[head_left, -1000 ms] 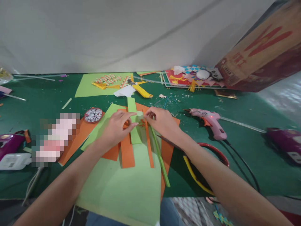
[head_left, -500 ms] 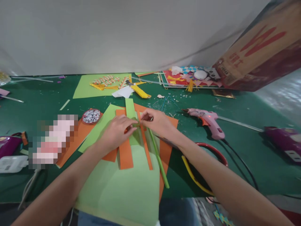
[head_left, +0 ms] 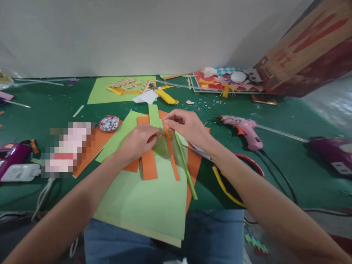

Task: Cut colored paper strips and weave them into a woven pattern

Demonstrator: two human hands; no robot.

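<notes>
both hands work close together over the green paper: the left hand [head_left: 141, 142] has its fingers curled and thumb and forefinger almost meeting, though whether anything sits between them i cannot tell, while the right hand [head_left: 189, 126] closes its fingertips on the upper end of a narrow orange strip [head_left: 171, 152]. compared with a second ago, the left thumb and forefinger have drawn in from a wider gap, and the scissors [head_left: 223, 187] show more of their blades beside the right wrist (more of the jeans [head_left: 217, 234] has come into view too). counting, there is one narrow orange strip, one wide orange strip [head_left: 149, 167], one wide green strip [head_left: 154, 115], one thin green strip [head_left: 187, 170], one pair of scissors, one pink glue gun [head_left: 244, 128] and one round dish of eyes [head_left: 109, 124] on the surface [head_left: 288, 113]. the narrow orange strip lies under the right fingertips, just beside the left ones, its lower end slanting toward the person; the wide orange strip runs below the left hand.
</notes>
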